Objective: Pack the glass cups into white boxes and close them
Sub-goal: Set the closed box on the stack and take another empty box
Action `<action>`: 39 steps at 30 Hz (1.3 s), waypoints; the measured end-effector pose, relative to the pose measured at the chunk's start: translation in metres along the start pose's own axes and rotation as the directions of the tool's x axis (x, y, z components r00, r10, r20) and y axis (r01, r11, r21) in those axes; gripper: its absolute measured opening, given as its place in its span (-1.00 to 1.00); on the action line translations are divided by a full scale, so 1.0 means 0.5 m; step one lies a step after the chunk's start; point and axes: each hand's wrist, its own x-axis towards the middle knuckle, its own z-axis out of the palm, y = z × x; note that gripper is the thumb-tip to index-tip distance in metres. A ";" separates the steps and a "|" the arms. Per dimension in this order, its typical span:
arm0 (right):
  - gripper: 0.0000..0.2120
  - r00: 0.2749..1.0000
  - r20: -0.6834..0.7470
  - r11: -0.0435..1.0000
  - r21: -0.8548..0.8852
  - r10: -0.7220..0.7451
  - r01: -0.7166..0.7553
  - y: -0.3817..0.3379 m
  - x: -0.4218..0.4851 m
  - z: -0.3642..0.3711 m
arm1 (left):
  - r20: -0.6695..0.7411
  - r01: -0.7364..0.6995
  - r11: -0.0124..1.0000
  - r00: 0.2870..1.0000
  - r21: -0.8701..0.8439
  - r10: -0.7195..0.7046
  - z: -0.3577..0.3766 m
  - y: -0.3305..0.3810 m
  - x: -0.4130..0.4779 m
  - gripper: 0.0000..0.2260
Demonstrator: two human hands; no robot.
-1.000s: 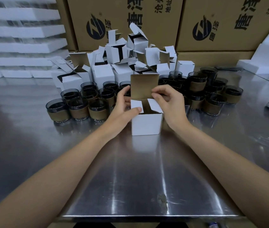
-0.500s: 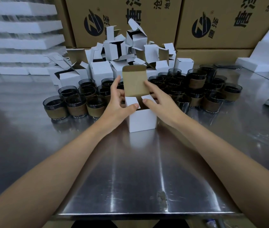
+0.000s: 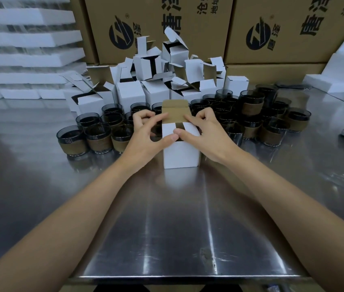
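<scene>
Both the left hand point(image 3: 148, 135) and right hand point(image 3: 204, 135) pinch the top of the white box point(image 3: 180, 154) standing on the tabletop point(image 3: 177, 218), thumbs touching over its folded side flaps (contents hidden). Its brown lid flap point(image 3: 175, 112) stands upright. Behind the box crowd glass cups point(image 3: 99, 138), with empty open boxes point(image 3: 131, 95) beyond them.

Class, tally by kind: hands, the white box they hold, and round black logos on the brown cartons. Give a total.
Hands: 2 (left hand, right hand)
White box: 1
Round black logos: 2
Total: 5
</scene>
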 end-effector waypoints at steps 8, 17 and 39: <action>-0.82 0.960 -0.280 0.983 0.184 0.025 0.028 -0.008 -0.010 -0.022 | -0.027 -0.179 0.984 0.983 0.018 0.179 0.003 0.010 -0.002 -0.66; -0.79 0.950 -0.206 0.929 0.335 0.235 -0.157 -0.011 -0.013 -0.037 | 0.140 -0.214 0.966 0.971 0.144 0.194 -0.007 0.010 -0.002 -0.69; -0.45 0.973 -0.180 0.989 -0.002 0.147 -0.150 -0.016 -0.030 -0.005 | -0.329 -0.075 0.959 0.930 0.275 0.167 -0.014 0.012 0.000 -0.81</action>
